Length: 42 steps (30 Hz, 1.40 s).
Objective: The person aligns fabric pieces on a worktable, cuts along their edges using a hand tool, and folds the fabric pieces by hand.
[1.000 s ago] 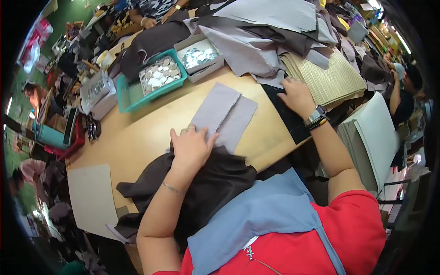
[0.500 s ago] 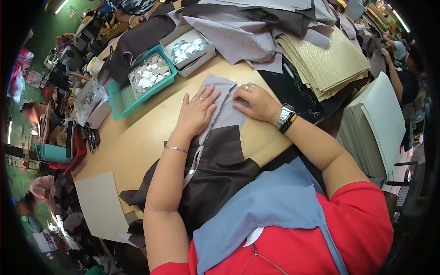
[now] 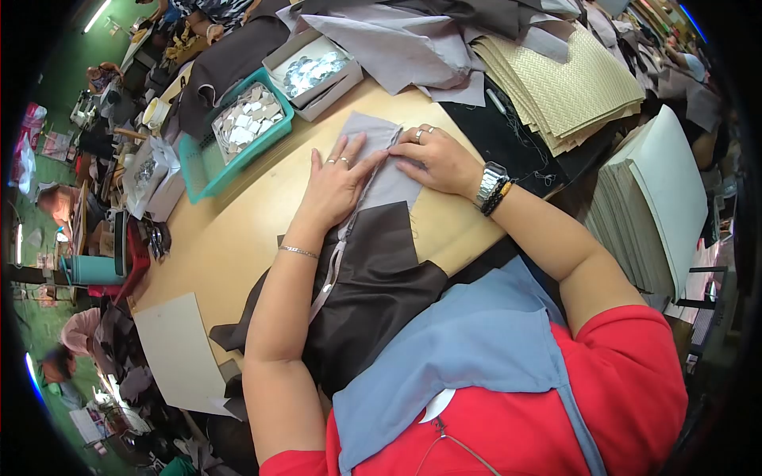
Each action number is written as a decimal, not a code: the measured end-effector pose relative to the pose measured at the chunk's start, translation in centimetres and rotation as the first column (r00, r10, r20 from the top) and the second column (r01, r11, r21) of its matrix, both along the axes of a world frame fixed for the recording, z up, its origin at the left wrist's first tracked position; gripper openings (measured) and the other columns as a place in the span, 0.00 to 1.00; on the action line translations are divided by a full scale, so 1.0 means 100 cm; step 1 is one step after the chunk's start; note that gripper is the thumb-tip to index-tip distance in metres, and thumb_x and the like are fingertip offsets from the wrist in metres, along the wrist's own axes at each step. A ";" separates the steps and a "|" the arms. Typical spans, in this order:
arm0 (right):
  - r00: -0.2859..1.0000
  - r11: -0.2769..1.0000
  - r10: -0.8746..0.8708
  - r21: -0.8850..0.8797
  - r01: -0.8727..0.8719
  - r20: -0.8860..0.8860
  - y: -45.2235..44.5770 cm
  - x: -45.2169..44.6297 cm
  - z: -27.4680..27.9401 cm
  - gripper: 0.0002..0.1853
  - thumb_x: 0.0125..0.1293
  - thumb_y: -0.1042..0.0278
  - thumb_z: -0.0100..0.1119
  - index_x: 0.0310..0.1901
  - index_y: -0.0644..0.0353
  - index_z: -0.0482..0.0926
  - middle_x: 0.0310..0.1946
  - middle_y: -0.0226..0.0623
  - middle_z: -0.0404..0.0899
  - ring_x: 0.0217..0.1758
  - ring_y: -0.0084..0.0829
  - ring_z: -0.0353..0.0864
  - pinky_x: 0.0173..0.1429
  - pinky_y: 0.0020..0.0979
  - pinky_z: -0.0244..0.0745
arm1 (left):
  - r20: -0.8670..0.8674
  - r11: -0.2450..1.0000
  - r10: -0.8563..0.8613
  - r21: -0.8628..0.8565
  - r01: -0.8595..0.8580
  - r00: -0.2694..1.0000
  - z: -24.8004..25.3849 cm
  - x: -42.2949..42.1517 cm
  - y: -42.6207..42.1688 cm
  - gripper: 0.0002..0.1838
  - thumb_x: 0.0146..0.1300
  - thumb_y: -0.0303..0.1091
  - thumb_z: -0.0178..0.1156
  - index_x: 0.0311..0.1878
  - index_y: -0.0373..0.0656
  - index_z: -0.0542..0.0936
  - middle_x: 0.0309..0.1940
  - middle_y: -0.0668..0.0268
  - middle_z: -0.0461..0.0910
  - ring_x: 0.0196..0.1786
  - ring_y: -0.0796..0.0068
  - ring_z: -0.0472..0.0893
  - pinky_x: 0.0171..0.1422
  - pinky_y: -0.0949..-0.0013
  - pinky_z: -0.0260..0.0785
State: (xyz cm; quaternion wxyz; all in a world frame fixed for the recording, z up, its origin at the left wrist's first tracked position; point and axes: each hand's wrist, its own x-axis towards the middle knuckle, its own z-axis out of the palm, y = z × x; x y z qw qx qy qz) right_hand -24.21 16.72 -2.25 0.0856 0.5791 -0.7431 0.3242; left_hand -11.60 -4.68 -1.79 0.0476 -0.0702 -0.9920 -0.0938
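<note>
A light grey-lilac cloth (image 3: 397, 188) lies on the wooden table, with a raised seam or zip running along its middle. Joined to it or overlapping it, a dark brown cloth (image 3: 373, 262) spreads toward the body. My left hand (image 3: 337, 181) rests on the light cloth with its fingers spread, the index finger reaching the seam. My right hand (image 3: 435, 159) has its fingers drawn together at the seam's upper part, closed on the cloth edge. The fingertips of both hands are nearly touching. A pale strip with a small shiny piece (image 3: 333, 274) runs down over the dark cloth.
A teal basket (image 3: 190, 170) holding small pale squares and a grey box (image 3: 317, 101) of shiny discs stand at the upper left. Woven gold sheets (image 3: 567, 87) and a stack of boards (image 3: 667, 190) are at the right. Grey card (image 3: 181, 349) lies lower left.
My right hand came in from the right to the seam. My left hand moved up the cloth, then its index finger shifted toward the seam. More dark cloth now shows over the light cloth's lower part.
</note>
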 end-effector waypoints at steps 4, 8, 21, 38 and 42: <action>1.000 1.000 -0.012 -0.005 0.012 -0.022 -0.001 0.001 0.001 0.12 0.64 0.63 0.64 0.47 0.55 0.83 0.44 0.36 0.80 0.48 0.39 0.79 0.54 0.40 0.73 | -0.004 1.000 0.014 0.014 -0.014 1.000 0.002 0.000 0.002 0.24 0.74 0.37 0.49 0.71 0.69 0.69 0.77 0.64 0.60 0.79 0.52 0.58 0.74 0.26 0.47; 1.000 1.000 -0.013 0.016 0.013 -0.024 -0.002 0.000 0.000 0.13 0.64 0.62 0.64 0.49 0.53 0.82 0.45 0.35 0.80 0.50 0.39 0.79 0.54 0.40 0.73 | -0.022 1.000 0.025 0.003 -0.025 0.999 0.004 -0.002 0.003 0.23 0.72 0.35 0.50 0.69 0.66 0.71 0.77 0.62 0.60 0.78 0.51 0.60 0.72 0.26 0.52; 0.972 0.975 -0.208 0.061 0.215 -0.110 -0.003 0.004 0.002 0.17 0.61 0.52 0.65 0.49 0.48 0.82 0.47 0.33 0.79 0.52 0.36 0.77 0.54 0.41 0.68 | -0.051 0.984 -0.028 -0.175 0.018 0.998 0.010 -0.008 0.009 0.22 0.68 0.33 0.53 0.65 0.62 0.73 0.76 0.57 0.60 0.71 0.43 0.68 0.66 0.31 0.64; 0.918 0.913 -0.375 0.120 0.390 -0.133 -0.007 0.006 -0.002 0.30 0.61 0.42 0.63 0.62 0.49 0.76 0.53 0.38 0.77 0.57 0.39 0.74 0.57 0.49 0.63 | -0.039 0.986 0.140 -0.089 -0.143 0.989 0.007 -0.007 0.035 0.28 0.70 0.54 0.51 0.69 0.55 0.71 0.73 0.54 0.65 0.72 0.38 0.66 0.68 0.27 0.56; 0.967 0.971 -0.196 0.106 0.214 -0.162 -0.004 0.001 -0.005 0.28 0.64 0.46 0.62 0.61 0.50 0.75 0.60 0.36 0.76 0.65 0.38 0.72 0.68 0.58 0.59 | -0.040 0.984 0.161 -0.071 -0.164 0.986 0.003 -0.006 0.035 0.30 0.69 0.55 0.51 0.71 0.56 0.70 0.75 0.54 0.63 0.73 0.36 0.63 0.69 0.22 0.50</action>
